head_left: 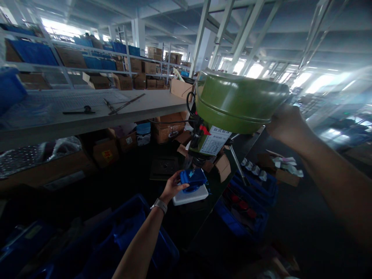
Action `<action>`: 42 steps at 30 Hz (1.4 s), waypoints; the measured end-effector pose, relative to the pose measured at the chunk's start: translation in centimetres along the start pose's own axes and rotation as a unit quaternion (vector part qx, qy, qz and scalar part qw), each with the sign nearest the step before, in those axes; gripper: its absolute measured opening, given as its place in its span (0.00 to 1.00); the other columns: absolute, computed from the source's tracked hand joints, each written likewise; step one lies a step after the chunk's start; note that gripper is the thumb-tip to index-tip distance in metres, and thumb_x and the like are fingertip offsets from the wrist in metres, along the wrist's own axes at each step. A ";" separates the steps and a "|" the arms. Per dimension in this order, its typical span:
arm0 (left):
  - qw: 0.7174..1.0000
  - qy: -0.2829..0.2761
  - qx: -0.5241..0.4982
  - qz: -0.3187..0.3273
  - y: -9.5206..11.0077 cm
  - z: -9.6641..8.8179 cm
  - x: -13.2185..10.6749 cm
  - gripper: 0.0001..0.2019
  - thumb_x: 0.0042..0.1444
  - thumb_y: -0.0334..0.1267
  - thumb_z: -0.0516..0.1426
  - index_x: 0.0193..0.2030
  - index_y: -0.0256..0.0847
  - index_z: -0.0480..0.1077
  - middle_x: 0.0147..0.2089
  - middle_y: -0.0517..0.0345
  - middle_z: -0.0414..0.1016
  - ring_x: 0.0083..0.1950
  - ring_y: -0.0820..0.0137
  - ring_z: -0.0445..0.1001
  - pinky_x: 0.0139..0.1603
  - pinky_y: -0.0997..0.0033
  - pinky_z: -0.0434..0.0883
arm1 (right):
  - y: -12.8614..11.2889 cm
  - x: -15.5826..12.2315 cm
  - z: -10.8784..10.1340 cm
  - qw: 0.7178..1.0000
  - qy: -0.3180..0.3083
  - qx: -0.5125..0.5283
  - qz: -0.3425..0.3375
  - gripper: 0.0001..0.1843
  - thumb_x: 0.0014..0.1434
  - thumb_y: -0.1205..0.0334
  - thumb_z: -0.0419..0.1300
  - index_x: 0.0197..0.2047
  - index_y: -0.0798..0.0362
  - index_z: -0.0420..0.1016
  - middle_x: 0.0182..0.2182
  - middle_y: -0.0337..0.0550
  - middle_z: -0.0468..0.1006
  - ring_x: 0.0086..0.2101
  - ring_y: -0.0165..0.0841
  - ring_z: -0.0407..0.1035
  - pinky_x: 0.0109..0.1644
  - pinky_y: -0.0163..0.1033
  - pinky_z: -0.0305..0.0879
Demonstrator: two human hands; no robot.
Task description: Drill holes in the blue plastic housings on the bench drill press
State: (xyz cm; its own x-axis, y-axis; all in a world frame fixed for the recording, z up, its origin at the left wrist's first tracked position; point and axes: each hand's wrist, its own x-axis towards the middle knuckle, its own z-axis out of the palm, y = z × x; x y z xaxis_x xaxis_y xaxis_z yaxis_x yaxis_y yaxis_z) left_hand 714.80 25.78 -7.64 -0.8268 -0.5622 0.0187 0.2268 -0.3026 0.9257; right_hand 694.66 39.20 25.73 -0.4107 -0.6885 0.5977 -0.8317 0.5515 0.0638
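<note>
A green bench drill press (235, 102) stands in front of me, with a white label on its head. My left hand (172, 186), a watch on its wrist, grips a blue part (193, 179) that rests on a white block (190, 195) right under the drill's spindle. My right hand (283, 123) is raised at the right side of the drill's green top cover, closed around something hidden behind the cover. A feed lever (237, 164) slants down from the drill head.
Blue bins (244, 209) with small parts sit to the right of the drill, more blue bins (110, 240) at the lower left. A long grey shelf (87, 112) at the left carries tools; cardboard boxes (167, 130) stand below and on racks behind.
</note>
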 end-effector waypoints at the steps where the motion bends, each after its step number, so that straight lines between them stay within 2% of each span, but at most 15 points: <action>1: 1.000 -0.001 0.002 0.002 0.0 0.0 0.0 0.42 0.33 0.46 0.70 0.56 0.34 0.63 0.51 0.47 0.72 0.50 0.64 0.72 0.53 0.68 0.69 | -0.1 -0.1 -0.1 1.000 -0.010 -0.028 0.004 0.19 0.59 0.58 0.45 0.37 0.58 0.74 0.26 0.54 0.74 0.27 0.38 0.67 0.29 0.39 0.50; 8: 1.000 0.005 0.005 0.002 -0.5 -0.2 0.2 0.42 0.33 0.45 0.71 0.57 0.35 0.63 0.51 0.46 0.72 0.51 0.63 0.73 0.54 0.67 0.70 | -0.8 -0.6 -0.6 0.995 -0.012 -0.099 -0.002 0.24 0.61 0.56 0.40 0.40 0.61 0.73 0.30 0.57 0.76 0.27 0.38 0.67 0.29 0.39 0.49; 13: 1.000 0.008 0.007 0.003 -0.7 -0.3 0.3 0.42 0.34 0.44 0.70 0.57 0.35 0.63 0.52 0.46 0.72 0.50 0.64 0.73 0.55 0.66 0.69 | -1.6 -1.2 -1.3 0.994 -0.017 -0.105 0.024 0.26 0.59 0.56 0.39 0.42 0.63 0.73 0.28 0.58 0.74 0.23 0.34 0.60 0.29 0.39 0.48; 18: 1.000 0.011 0.008 0.004 -0.5 -0.2 0.1 0.42 0.34 0.43 0.71 0.57 0.34 0.63 0.51 0.46 0.73 0.50 0.63 0.73 0.55 0.66 0.70 | -2.6 -1.8 -1.9 0.994 -0.006 -0.092 0.064 0.26 0.56 0.56 0.40 0.43 0.62 0.72 0.27 0.56 0.72 0.21 0.32 0.54 0.29 0.38 0.49; 24: 1.000 0.015 0.007 -0.003 -0.5 -0.3 0.1 0.41 0.34 0.43 0.71 0.57 0.36 0.63 0.53 0.47 0.72 0.51 0.63 0.73 0.55 0.65 0.70 | -2.7 -2.3 -1.9 0.996 0.014 -0.075 0.050 0.23 0.55 0.55 0.40 0.39 0.59 0.71 0.22 0.50 0.67 0.20 0.32 0.51 0.28 0.38 0.46; 29: 1.000 -0.003 0.014 -0.001 -0.3 -0.3 0.0 0.39 0.37 0.43 0.70 0.57 0.37 0.63 0.52 0.48 0.72 0.51 0.63 0.72 0.54 0.66 0.70 | -2.7 -2.8 -1.9 0.997 0.036 -0.057 0.046 0.20 0.56 0.56 0.41 0.35 0.56 0.70 0.20 0.47 0.64 0.19 0.31 0.50 0.27 0.38 0.44; 35: 1.000 0.001 0.011 0.004 -0.3 -0.3 0.0 0.39 0.36 0.43 0.70 0.57 0.36 0.64 0.52 0.48 0.72 0.51 0.63 0.72 0.56 0.65 0.69 | -3.0 -3.6 -2.0 0.996 0.062 -0.039 0.055 0.16 0.58 0.57 0.43 0.33 0.54 0.69 0.21 0.47 0.67 0.20 0.33 0.56 0.28 0.40 0.46; 42: 1.000 -0.004 0.015 0.002 -0.4 -0.2 0.0 0.38 0.38 0.43 0.69 0.57 0.36 0.62 0.53 0.48 0.71 0.51 0.65 0.72 0.54 0.67 0.70 | -3.7 -4.7 -2.3 0.994 0.063 -0.035 0.077 0.17 0.56 0.57 0.43 0.36 0.54 0.70 0.25 0.49 0.70 0.24 0.37 0.61 0.32 0.42 0.50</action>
State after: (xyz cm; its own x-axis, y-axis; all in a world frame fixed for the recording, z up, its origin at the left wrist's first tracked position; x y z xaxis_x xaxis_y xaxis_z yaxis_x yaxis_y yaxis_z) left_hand 714.87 25.73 -8.05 -0.8301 -0.5570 0.0258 0.2146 -0.2764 0.9368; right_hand 700.53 41.46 24.53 -0.4773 -0.5320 0.6994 -0.7332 0.6798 0.0167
